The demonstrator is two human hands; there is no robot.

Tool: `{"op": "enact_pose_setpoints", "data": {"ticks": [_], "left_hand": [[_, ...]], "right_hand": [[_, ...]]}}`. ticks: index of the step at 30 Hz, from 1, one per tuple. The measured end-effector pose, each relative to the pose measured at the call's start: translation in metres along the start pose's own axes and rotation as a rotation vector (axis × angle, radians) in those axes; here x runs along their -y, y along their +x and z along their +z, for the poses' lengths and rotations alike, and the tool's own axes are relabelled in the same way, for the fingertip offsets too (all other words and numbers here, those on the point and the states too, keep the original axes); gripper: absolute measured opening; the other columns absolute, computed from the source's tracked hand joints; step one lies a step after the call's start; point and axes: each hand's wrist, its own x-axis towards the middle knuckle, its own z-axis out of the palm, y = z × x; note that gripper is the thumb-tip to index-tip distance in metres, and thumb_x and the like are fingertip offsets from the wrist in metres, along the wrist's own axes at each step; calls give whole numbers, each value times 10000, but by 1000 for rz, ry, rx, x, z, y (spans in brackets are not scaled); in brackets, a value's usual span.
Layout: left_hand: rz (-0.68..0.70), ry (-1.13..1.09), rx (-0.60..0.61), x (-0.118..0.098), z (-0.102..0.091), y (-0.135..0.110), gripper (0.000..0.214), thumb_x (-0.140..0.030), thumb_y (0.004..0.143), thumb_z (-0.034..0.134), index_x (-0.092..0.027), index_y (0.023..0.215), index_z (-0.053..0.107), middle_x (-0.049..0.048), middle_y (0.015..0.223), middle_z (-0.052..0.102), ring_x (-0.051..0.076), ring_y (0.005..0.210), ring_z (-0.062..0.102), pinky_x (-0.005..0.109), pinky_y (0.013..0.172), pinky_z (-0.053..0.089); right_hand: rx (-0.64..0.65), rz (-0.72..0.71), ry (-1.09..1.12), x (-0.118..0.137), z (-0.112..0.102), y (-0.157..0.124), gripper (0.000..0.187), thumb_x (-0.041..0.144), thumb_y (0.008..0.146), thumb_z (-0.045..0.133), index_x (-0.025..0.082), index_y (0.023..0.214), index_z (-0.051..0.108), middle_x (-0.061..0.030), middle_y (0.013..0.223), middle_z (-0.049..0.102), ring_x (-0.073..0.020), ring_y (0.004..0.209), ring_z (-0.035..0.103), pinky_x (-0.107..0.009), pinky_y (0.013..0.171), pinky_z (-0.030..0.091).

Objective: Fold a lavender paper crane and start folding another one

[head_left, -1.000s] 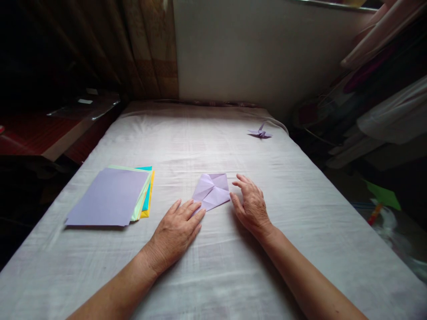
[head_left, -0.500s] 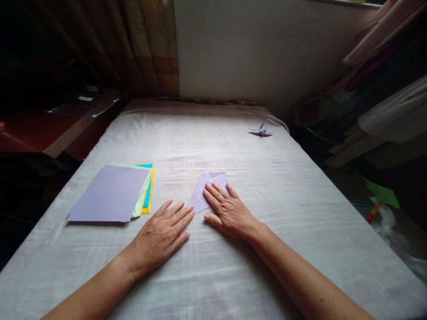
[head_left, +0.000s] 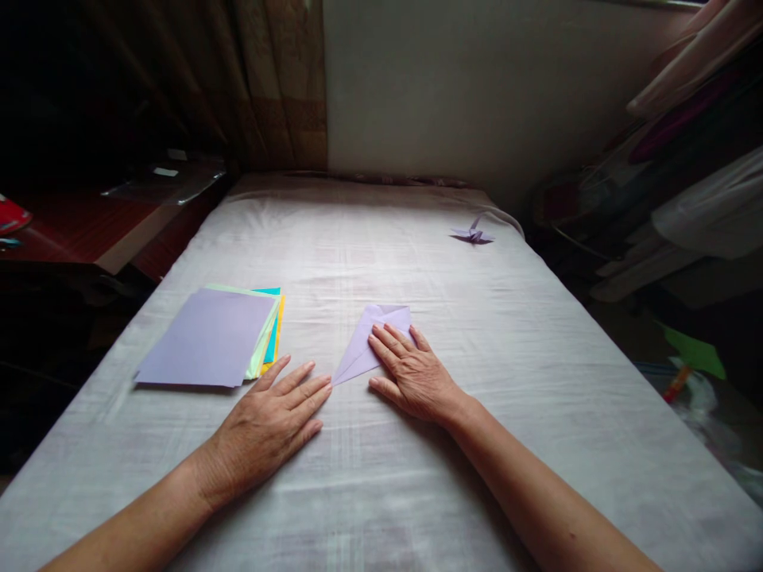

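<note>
My open left hand (head_left: pixel 262 425) has slid toward eight o'clock, baring the tip of the kite-shaped lilac paper (head_left: pixel 359 349) partly under my open right hand (head_left: pixel 417 383), so creasing seems advanced.

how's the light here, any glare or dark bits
Head view: pale cloth brightest toward its far half, curtain sunk in shadow; clear plastic glints at left; purple origami crane casts a dark shadow; creases visible on the folded lavender paper
</note>
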Motion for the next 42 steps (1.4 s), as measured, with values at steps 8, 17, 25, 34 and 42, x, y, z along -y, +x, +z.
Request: {"op": "enact_pose_setpoints", "data": {"ticks": [8, 17, 25, 34, 42], "left_hand": [[-124, -106, -162, 15, -3, 49, 278, -309, 993, 440, -222, 1022, 702, 34, 1053, 751, 209, 1049, 672, 455, 1050, 425], [-238, -208, -240, 6, 42, 87, 384, -375, 924, 564, -166, 1246, 553, 121, 1220, 659, 247, 1133, 611, 428, 1003, 478], [-274, -292, -234, 9, 46, 78, 399, -439, 940, 530, -191, 1253, 550, 113, 1213, 660, 259, 1123, 612, 454, 998, 483], [-302, -352, -216, 14, 47, 77, 346, -366, 947, 527, -194, 1245, 563, 97, 1209, 672, 241, 1128, 620, 436, 1019, 476], [-283, -282, -174, 13, 46, 74, 485, -390, 884, 606, -200, 1319, 505, 103, 1275, 634, 261, 1174, 594, 453, 1050, 461]], "right_hand": [[-160, 42, 46, -2, 3, -2, 575, 452, 922, 529, 166, 1418, 478, -145, 1539, 366, -285, 1428, 321, -497, 1162, 260], [-493, 238, 183, -13, 12, -2, 513, 291, 841, 544, 147, 1331, 499, -147, 1261, 625, -278, 1214, 538, -460, 1062, 378], [-499, 246, 352, -11, 2, -2, 484, 167, 726, 576, 199, 1208, 550, -62, 971, 682, -254, 1027, 598, -454, 997, 396], [-381, 47, 394, -21, -13, -6, 201, 63, 682, 524, 225, 754, 618, -15, 764, 654, -202, 845, 605, -366, 861, 453], [-216, -101, 403, -25, -16, -13, 330, 19, 578, 483, 228, 822, 560, -12, 1054, 723, -202, 1124, 615, -416, 1058, 355]]}}
